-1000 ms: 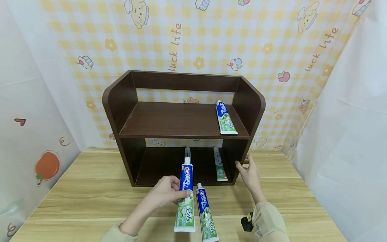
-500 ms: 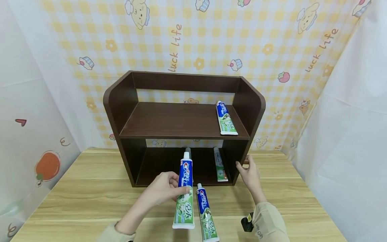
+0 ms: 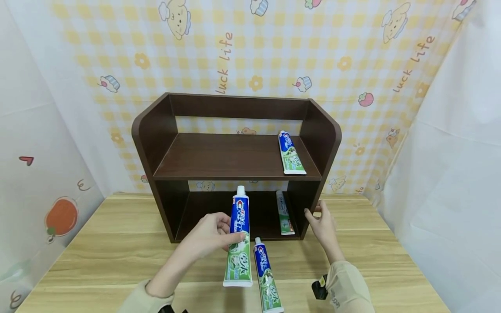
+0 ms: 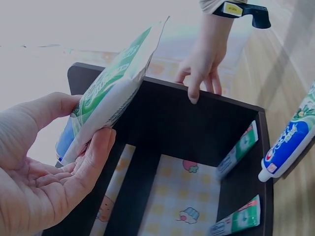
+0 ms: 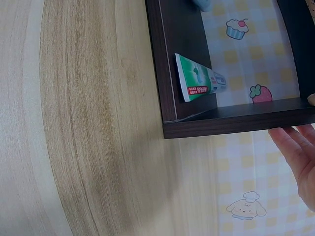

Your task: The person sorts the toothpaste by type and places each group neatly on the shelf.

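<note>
The left hand (image 3: 209, 234) pinched a Crest toothpaste tube (image 3: 239, 254) — cap end toward the brown two-tier shelf (image 3: 227, 156) — above the table (image 3: 117, 243); the right hand (image 3: 324, 224) gripped the shelf's right side panel (image 3: 322, 143).

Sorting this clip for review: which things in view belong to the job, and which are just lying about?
Likely the job: left hand; held toothpaste tube; right hand; shelf unit it grips; tabletop tube; shelved tubes.

Just around: patterned backdrop; black wrist device.

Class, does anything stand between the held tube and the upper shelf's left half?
Nothing visible blocks the held tube: the upper shelf is open in front, and its only tube lies toward the right.
</note>
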{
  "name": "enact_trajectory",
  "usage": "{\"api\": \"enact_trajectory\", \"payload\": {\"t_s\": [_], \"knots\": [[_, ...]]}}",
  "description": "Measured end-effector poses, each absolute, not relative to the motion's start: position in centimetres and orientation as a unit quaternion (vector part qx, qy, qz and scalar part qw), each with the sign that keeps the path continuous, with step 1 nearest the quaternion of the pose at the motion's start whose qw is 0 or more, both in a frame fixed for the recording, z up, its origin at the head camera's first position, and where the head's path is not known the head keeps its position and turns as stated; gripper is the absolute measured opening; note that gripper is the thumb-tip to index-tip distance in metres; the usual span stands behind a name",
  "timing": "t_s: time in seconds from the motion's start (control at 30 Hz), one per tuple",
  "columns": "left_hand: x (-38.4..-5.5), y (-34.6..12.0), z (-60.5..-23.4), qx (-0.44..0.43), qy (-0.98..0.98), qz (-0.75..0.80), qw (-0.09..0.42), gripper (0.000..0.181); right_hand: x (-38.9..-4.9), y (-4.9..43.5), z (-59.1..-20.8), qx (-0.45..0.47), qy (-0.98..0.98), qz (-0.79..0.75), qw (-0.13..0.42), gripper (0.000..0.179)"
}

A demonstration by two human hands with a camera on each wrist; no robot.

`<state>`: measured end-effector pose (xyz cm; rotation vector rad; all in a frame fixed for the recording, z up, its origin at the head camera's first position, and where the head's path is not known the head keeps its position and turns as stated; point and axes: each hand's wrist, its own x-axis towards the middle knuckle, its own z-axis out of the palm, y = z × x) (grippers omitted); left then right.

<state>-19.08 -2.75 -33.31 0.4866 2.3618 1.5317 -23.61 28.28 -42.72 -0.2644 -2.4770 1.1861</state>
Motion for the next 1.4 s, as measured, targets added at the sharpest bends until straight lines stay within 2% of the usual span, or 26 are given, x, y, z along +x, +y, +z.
{"api": "enact_trajectory", "payload": {"t_s": [0.7,1.4], "knots": [[-20.7,-2.3,-30.9,0.175,0.838,0.504,0.116,0.041,-23.5,28.4,-42.9,-0.097,-0.883,0.42,0.188,0.02],[-24.0,-3.0,-28.1,0.159,0.857,0.483,0.082,0.043,-23.6,28.4,-42.8,-0.087,-0.876,0.435,0.19,0.019]]}}
